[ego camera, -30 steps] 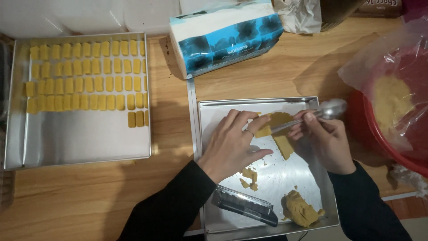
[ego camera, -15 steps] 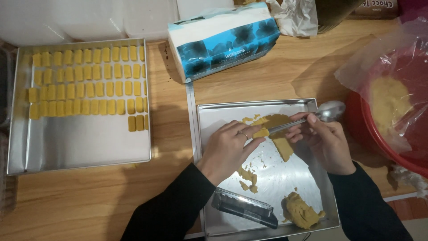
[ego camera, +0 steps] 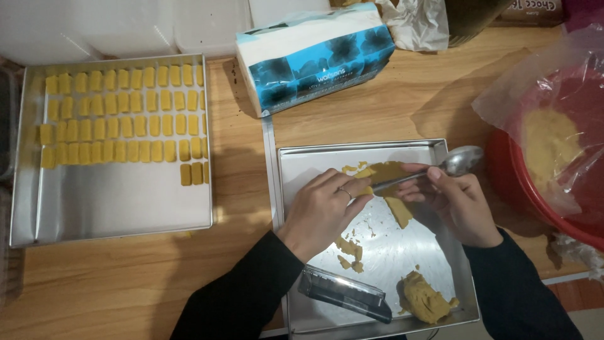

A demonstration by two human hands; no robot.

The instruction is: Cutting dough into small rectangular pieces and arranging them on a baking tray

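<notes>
My left hand [ego camera: 322, 211] rests on the near metal tray [ego camera: 421, 252], its fingertips pressing a flat patch of yellow dough [ego camera: 385, 171]. My right hand [ego camera: 454, 203] grips a metal spoon [ego camera: 454, 162] by the bowl end, with the handle tip lying against the dough between both hands. A strip of dough [ego camera: 399, 209] trails below the patch. Small scraps [ego camera: 351, 249] and a larger lump [ego camera: 425, 297] lie lower on the same tray.
A second tray [ego camera: 119, 201] at left holds several rows of yellow dough bars [ego camera: 123, 113]. A blue and white tissue pack [ego camera: 314, 53] lies behind. A red bowl [ego camera: 535, 189] lined with a plastic bag of dough [ego camera: 550, 141] stands at right. A clear-and-black rectangular cutter [ego camera: 345, 291] sits on the near tray.
My left fingers have slid lower onto the dough and flattened. The spoon handle has shifted slightly along the dough; the camera view has dropped a little.
</notes>
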